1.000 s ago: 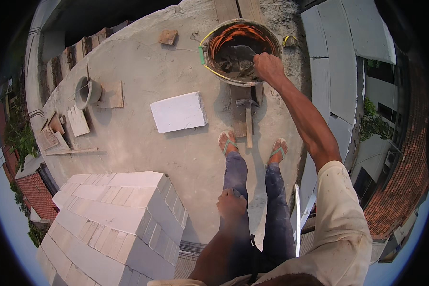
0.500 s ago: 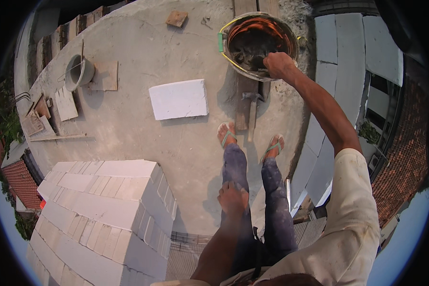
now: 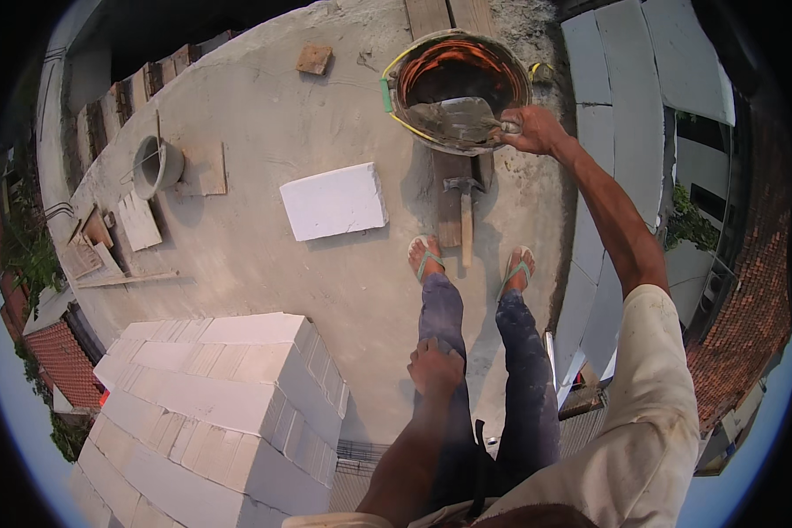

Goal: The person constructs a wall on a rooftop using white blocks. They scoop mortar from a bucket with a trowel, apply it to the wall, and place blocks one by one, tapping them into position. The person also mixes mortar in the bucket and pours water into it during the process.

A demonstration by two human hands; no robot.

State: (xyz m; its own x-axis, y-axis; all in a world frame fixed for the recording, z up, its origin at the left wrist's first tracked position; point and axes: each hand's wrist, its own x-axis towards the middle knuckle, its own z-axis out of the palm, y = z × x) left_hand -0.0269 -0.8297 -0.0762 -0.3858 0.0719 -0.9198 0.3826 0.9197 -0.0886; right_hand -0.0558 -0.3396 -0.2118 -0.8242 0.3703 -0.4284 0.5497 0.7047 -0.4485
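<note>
My right hand (image 3: 537, 130) grips the handle of a metal trowel (image 3: 453, 117) coated in grey mortar, its blade over the mouth of a bucket (image 3: 405, 70) with orange inside and a green-gripped handle. The bucket stands on wooden boards (image 3: 431, 18). Just below it lies a hammer (image 3: 466, 220) with a wooden shaft, head toward the bucket. My left hand (image 3: 436, 365) rests on my left thigh, fingers loosely bent and apart, holding nothing that I can see. A white block (image 3: 333, 201) lies on the concrete, left of the hammer.
Stacked white blocks (image 3: 202, 396) fill the lower left. A grey bucket (image 3: 154, 167), board pieces (image 3: 139, 220) and a wood scrap (image 3: 313, 59) lie farther left and back. The concrete surface (image 3: 264, 273) is bordered by pale panels (image 3: 590, 220) on the right, with roofs and buildings beyond.
The trowel blade has risen from down in the mortar to the bucket's mouth, and my right hand has shifted rightward. The left hand stays on my thigh. The view has shifted slightly.
</note>
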